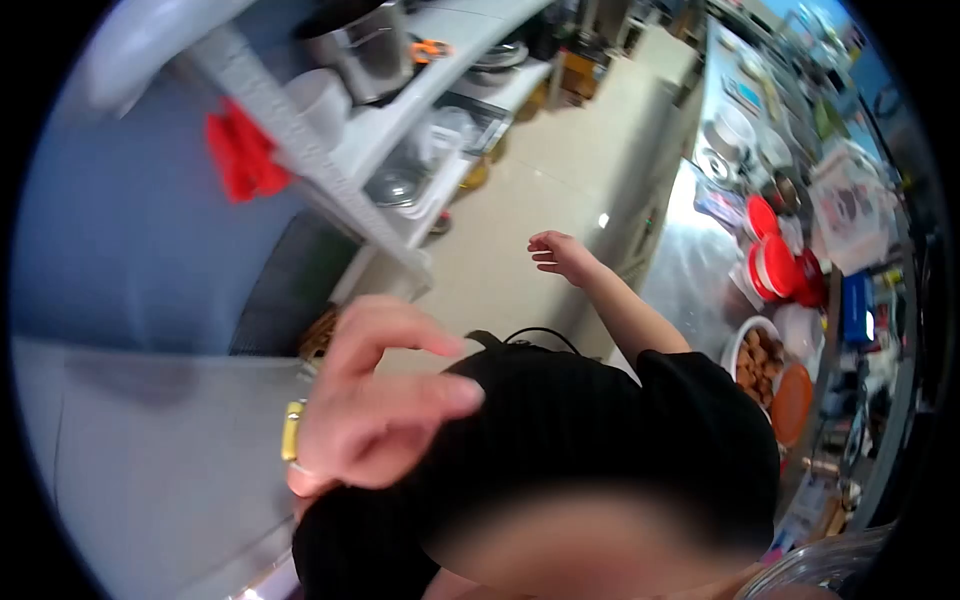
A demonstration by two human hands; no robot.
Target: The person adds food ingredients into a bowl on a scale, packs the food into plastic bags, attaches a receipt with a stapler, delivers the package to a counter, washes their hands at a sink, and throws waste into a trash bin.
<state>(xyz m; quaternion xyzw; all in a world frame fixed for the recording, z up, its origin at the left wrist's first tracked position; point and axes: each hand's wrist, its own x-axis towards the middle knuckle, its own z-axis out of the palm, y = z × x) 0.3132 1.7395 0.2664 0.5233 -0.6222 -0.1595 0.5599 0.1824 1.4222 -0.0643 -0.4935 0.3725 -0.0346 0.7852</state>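
Observation:
My left hand (375,400) is raised close to the camera and blurred. Its thumb and index finger are apart with nothing between them, and the other fingers curl in. A yellow watch or band (291,432) shows at that wrist. My right hand (560,256) is held out in front of my body over the floor, its fingers loosely apart and holding nothing. The steel counter (690,255) lies to its right. Neither hand touches any object.
A white shelf unit (385,150) at the left holds a steel pot (360,55); a red cloth (240,155) hangs beside it. Along the counter stand a tub of brown round pieces (757,360), an orange lid (792,403) and red-lidded containers (776,264). Pale floor (550,170) runs between.

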